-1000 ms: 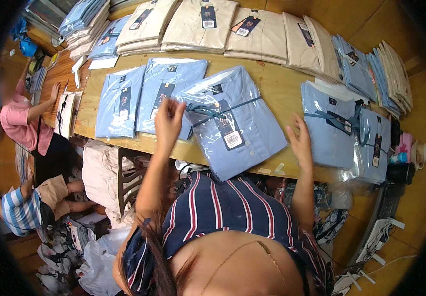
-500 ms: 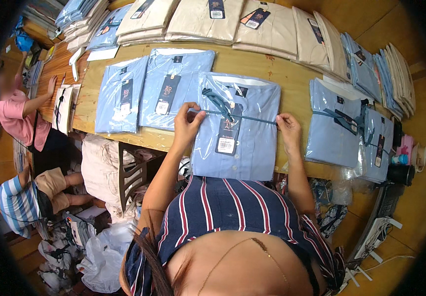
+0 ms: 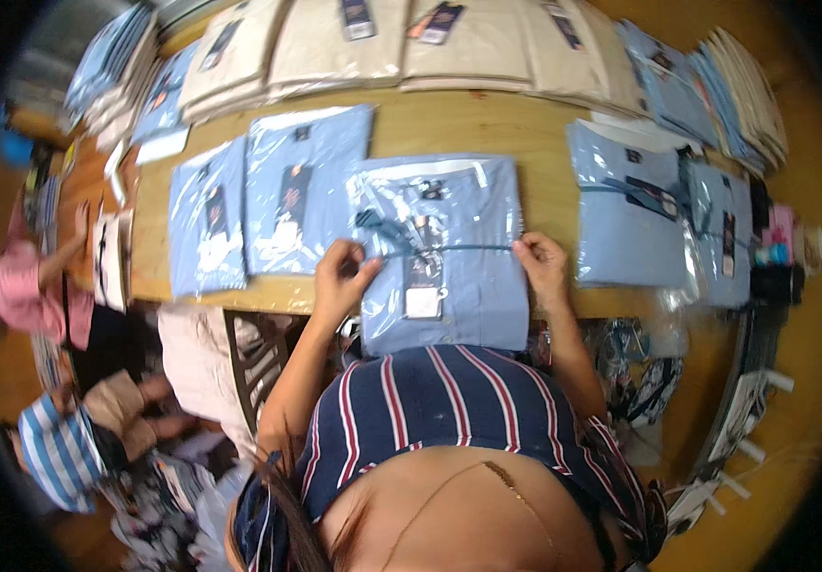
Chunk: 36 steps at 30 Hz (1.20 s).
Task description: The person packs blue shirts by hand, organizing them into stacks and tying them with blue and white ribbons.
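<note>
Bagged light-blue shirt stack [image 3: 458, 276] lies at table [image 3: 468, 124] front edge, twelve o'clock from body; left hand [image 3: 342, 276] and right hand [image 3: 541, 265] both pinch blue strap [image 3: 458, 248] across it; pull evenly, keep strap centred and flat

Bright, slightly blurred, fisheye-bent edges, dark rim

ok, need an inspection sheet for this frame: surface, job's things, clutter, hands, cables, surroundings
Surface: wooden table, mostly covered.
Job's things: bagged blue shirt stack at the near edge; dark string across it.
Clutter: more blue bagged shirts, beige packs, tied blue stack.
Hands: left hand and right hand each pinch the string at the stack's sides.
Cables: nothing seen.
Surroundings: two other people at left.
</note>
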Each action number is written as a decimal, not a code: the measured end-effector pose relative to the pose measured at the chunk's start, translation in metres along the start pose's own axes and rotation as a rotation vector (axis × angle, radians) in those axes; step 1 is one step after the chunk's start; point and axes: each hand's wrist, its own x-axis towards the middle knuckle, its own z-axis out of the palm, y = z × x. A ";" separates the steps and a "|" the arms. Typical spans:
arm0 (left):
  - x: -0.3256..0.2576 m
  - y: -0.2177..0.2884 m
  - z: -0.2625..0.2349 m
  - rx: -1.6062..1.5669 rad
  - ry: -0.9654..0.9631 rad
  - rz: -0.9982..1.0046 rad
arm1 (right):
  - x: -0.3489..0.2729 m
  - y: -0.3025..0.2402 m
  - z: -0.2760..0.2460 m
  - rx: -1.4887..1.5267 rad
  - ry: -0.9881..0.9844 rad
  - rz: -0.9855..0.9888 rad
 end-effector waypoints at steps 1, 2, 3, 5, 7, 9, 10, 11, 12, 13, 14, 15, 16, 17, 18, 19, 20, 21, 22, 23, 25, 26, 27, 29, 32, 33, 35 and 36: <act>-0.004 -0.005 -0.003 0.062 -0.030 0.004 | -0.004 -0.007 0.000 -0.123 0.009 -0.065; -0.008 -0.005 -0.004 0.133 -0.053 0.037 | -0.007 0.000 -0.001 -0.141 -0.003 -0.056; -0.012 0.005 -0.002 0.119 -0.031 -0.007 | -0.009 -0.001 -0.001 -0.195 0.018 -0.064; -0.014 -0.003 -0.002 0.023 -0.031 -0.010 | -0.010 -0.009 -0.003 -0.226 -0.006 -0.088; -0.009 -0.006 0.005 -0.005 0.037 0.021 | -0.009 0.001 -0.001 -0.070 0.037 -0.121; 0.002 -0.001 0.012 0.054 0.080 0.053 | -0.011 -0.002 -0.004 0.068 0.024 -0.065; 0.008 -0.001 0.017 0.064 0.100 0.100 | -0.009 0.000 -0.002 -0.001 0.080 -0.118; 0.015 -0.001 0.021 0.072 0.120 0.146 | -0.006 0.001 -0.002 -0.071 0.135 -0.169; 0.022 -0.002 0.023 0.093 0.138 0.138 | -0.002 -0.002 -0.003 -0.080 0.132 -0.129; 0.029 -0.002 0.026 0.099 0.131 0.160 | 0.001 -0.005 -0.004 -0.086 0.135 -0.087; 0.035 -0.002 0.029 0.104 0.124 0.182 | 0.005 -0.006 -0.005 -0.082 0.179 -0.150; 0.038 -0.003 0.029 0.118 0.119 0.196 | 0.008 -0.002 -0.004 -0.067 0.204 -0.156; 0.042 -0.003 0.030 0.120 0.102 0.201 | 0.010 0.002 -0.005 -0.078 0.208 -0.154; 0.044 -0.001 0.031 0.102 0.083 0.171 | 0.010 0.005 -0.008 -0.088 0.211 -0.151; 0.046 -0.001 0.029 0.091 0.073 0.136 | 0.009 0.004 -0.008 -0.103 0.214 -0.130; 0.048 -0.002 0.027 0.082 0.065 0.100 | 0.006 0.001 -0.008 -0.117 0.215 -0.109; 0.048 -0.009 0.023 0.159 0.037 0.142 | 0.005 -0.001 -0.008 -0.130 0.212 -0.088; 0.049 -0.013 0.023 0.107 0.016 0.030 | 0.006 -0.003 -0.007 -0.170 0.217 -0.061; 0.048 -0.019 0.023 0.053 0.000 -0.084 | 0.005 -0.005 -0.008 -0.211 0.216 -0.036; 0.047 -0.024 0.023 -0.002 -0.010 -0.198 | 0.003 -0.005 -0.010 -0.250 0.211 -0.013; 0.041 -0.015 0.025 0.231 -0.040 -0.429 | 0.005 0.001 -0.012 0.036 -0.055 0.123; 0.036 -0.012 0.026 0.048 -0.134 -0.272 | 0.007 0.001 -0.012 0.162 -0.223 0.198; 0.031 -0.005 0.028 0.017 -0.078 -0.213 | 0.004 -0.012 -0.012 0.295 -0.296 0.235; 0.025 0.002 0.022 -0.037 -0.059 -0.333 | -0.008 -0.025 -0.010 0.419 -0.307 0.249; 0.018 0.057 0.015 0.014 -0.066 -0.217 | -0.018 -0.031 -0.016 0.390 -0.387 0.519; 0.014 0.062 0.006 0.019 -0.055 -0.160 | -0.015 -0.031 -0.013 0.446 -0.444 0.427; 0.010 0.061 -0.022 -0.164 -0.124 -0.046 | -0.006 -0.042 0.004 0.549 -0.505 0.422; 0.002 0.067 -0.043 -0.297 -0.086 -0.082 | 0.002 -0.043 0.013 0.587 -0.548 0.447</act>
